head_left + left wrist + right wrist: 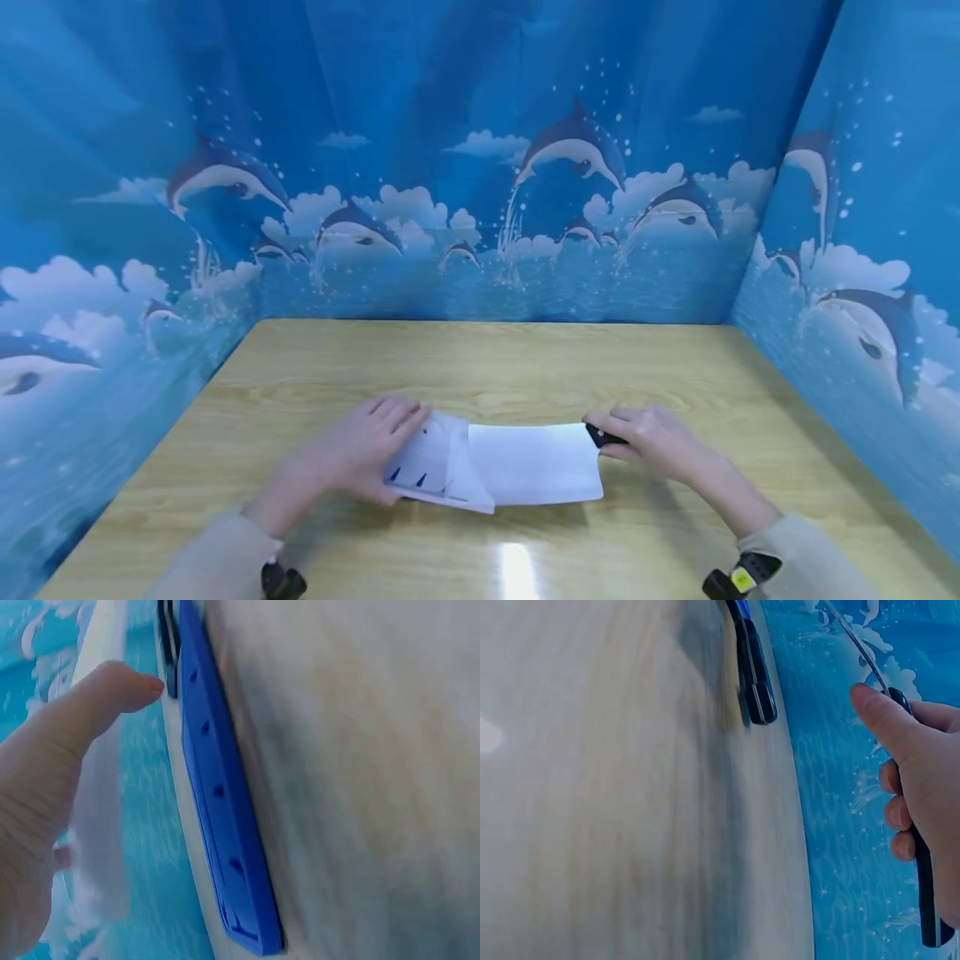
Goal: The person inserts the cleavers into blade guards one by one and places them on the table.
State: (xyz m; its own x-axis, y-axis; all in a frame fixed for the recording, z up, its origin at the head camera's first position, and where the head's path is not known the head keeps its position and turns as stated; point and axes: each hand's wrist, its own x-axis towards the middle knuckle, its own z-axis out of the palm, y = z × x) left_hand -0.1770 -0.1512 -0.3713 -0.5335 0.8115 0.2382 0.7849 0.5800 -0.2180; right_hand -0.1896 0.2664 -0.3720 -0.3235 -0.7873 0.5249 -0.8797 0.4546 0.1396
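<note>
My right hand grips the black handle of a cleaver, fingers wrapped round it in the right wrist view. The broad, bright blade points left, and its far end disappears under a white sleeve with dark triangular marks. Thumb and fingers of my left hand hold that sleeve across its left end. Close to the tabletop in the left wrist view is a long blue piece with a row of small holes. A black, handle-like part shows in the right wrist view.
Wood-grain table spreads under both hands, with a bright light reflection near its front. A blue curtain printed with dolphins and clouds stands behind the table and along both sides.
</note>
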